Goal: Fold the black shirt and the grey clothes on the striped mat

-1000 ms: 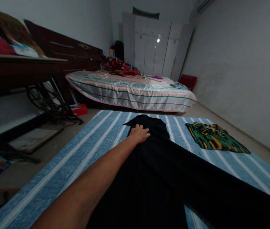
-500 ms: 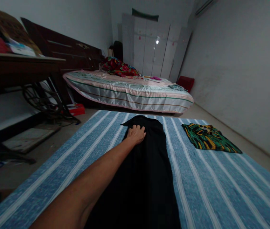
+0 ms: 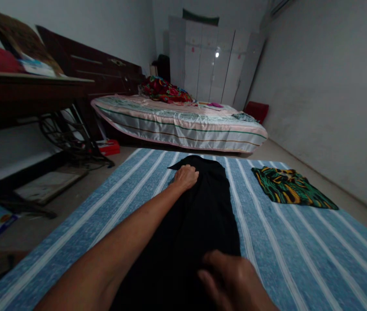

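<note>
A long black garment (image 3: 209, 211) lies lengthwise in front of me, narrow at the far end, with a pointed corner sticking out at its upper left. My left hand (image 3: 186, 176) is closed on the cloth near that far end, its fingers curled into it. Over the garment's near right part is my right hand (image 3: 235, 280), slightly blurred, thumb and forefinger apart. Whether it touches the dark cloth I cannot tell. Off to the right lies a folded green, black and yellow patterned cloth (image 3: 293, 188), apart from both hands.
A blue sheet with white stripes (image 3: 267, 246) covers the surface under the clothes. Beyond it stands a large bed (image 3: 183, 125) with a red flowered blanket (image 3: 167, 90). At the left is a table with an iron treadle base (image 3: 66, 129); a white wardrobe (image 3: 212, 65) stands at the back.
My right hand has come into view at the bottom, over the garment. My left hand has drawn its fingers in on the cloth, and creases now show beside it.
</note>
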The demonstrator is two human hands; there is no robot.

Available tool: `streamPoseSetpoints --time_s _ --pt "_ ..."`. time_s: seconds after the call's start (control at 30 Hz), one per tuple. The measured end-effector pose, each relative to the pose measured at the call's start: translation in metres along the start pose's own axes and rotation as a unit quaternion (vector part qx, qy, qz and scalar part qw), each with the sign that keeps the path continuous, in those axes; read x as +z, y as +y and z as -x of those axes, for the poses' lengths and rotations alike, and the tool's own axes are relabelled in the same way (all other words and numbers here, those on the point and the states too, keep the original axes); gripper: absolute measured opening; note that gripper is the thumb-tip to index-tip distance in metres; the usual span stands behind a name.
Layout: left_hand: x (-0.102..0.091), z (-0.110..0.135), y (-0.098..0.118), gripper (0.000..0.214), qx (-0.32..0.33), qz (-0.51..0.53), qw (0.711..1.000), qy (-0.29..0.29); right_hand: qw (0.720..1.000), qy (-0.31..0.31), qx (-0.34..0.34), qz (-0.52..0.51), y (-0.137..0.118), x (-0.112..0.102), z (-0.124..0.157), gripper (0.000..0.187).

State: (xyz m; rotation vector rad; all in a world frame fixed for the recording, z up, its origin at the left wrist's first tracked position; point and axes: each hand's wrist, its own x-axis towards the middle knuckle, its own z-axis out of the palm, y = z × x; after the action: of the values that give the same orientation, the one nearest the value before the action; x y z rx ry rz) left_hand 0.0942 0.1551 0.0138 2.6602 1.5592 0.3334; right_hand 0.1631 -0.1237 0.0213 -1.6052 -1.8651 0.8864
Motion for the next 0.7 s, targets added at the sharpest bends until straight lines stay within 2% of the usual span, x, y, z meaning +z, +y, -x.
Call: streamPoseSetpoints --time_s 0.03,0.1,0.23,0.3,0.43,0.6,0.7 --pt "-0.002 -0.001 0.002 0.038 -0.001 0.010 1.000 0.000 0.997 0.043 0.030 0.063 0.008 -0.005 -0.008 0.018" --pt "-0.004 -0.004 0.007 0.039 -0.001 0.036 0.999 -0.009 0.978 0.089 0.082 0.169 0.020 -0.015 -0.023 0.018" --pt "-0.001 -0.018 0.019 0.025 -0.023 0.101 0.994 -0.042 0.950 0.106 0.148 0.252 0.032 -0.034 -0.044 0.019" --pt "0.003 -0.026 0.024 0.019 -0.043 0.136 0.988 -0.055 0.946 0.101 0.168 0.258 0.036 -0.041 -0.050 0.024" --pt "0.008 -0.035 0.028 0.023 -0.076 0.215 0.971 -0.065 0.954 0.068 0.177 0.233 0.045 -0.047 -0.060 0.031" --pt "0.007 -0.033 0.025 0.028 -0.106 0.310 0.944 -0.031 0.970 0.052 0.177 0.159 0.056 -0.047 -0.067 0.019" --pt "0.005 -0.032 0.023 0.030 -0.115 0.349 0.930 -0.004 0.975 0.079 0.181 0.105 0.057 -0.049 -0.069 0.016"
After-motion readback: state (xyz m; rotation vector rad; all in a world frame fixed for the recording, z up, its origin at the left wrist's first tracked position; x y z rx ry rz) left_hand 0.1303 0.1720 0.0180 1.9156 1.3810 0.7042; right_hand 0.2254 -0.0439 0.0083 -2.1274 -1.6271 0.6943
